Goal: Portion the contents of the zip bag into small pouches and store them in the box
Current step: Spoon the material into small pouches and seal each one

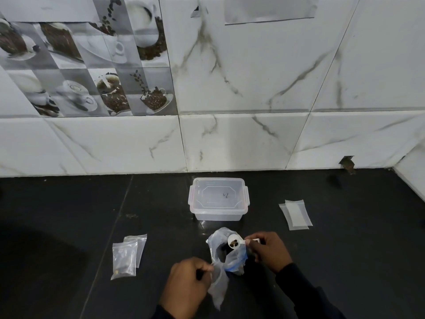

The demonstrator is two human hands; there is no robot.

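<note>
Two hands work over the zip bag (226, 252) on the desk (69, 226): right hand (268, 250) grips a loaded scoop (234, 242), left hand (187, 280) pinches a limp pouch (218, 288). If the pouch mouth sags, bits may spill short of the box (218, 199).

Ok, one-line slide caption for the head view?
Right hand lifts a loaded scoop over the zip bag; left hand holds a pouch.

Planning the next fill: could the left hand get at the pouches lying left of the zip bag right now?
Probably not yet: the counter between is bare, but the left hand is pinching the zip bag open for the scoop. The pouches lie close.
</note>
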